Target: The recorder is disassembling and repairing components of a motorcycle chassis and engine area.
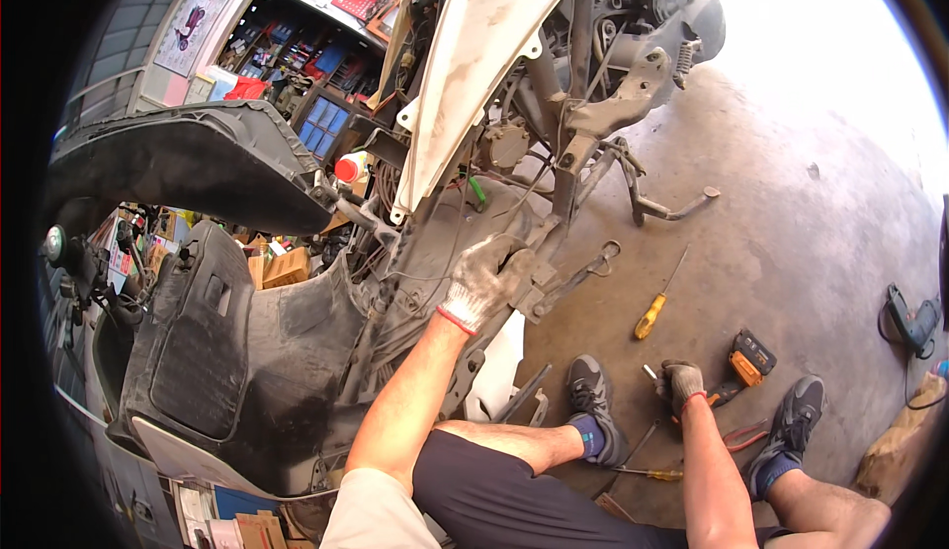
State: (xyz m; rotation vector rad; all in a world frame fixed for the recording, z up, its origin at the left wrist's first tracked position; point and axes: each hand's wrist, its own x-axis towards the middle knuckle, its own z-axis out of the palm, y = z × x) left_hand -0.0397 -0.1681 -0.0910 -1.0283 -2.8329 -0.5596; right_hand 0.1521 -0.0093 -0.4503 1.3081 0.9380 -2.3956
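Observation:
My left hand [488, 274], in a soiled white knit glove with a red cuff, is at the low frame of a partly stripped scooter. Its fingers curl beside a grey metal bracket [539, 290]; what they grip is hidden. Down by the floor, between my shoes, my gloved right hand [682, 381] is closed round the head end of a cordless driver [751, 357] with an orange and black battery. A short silver tip sticks out to the left of that hand. A long screwdriver [652, 314] with a yellow handle lies on the concrete farther off.
Near my right hand lie red-handled pliers [746, 435] and another yellow-handled screwdriver [664, 474]. A corded power tool [911, 320] rests at the far right. The scooter's pale side panel [470, 84], side stand [672, 208] and black seat [188, 164] stand out around the frame.

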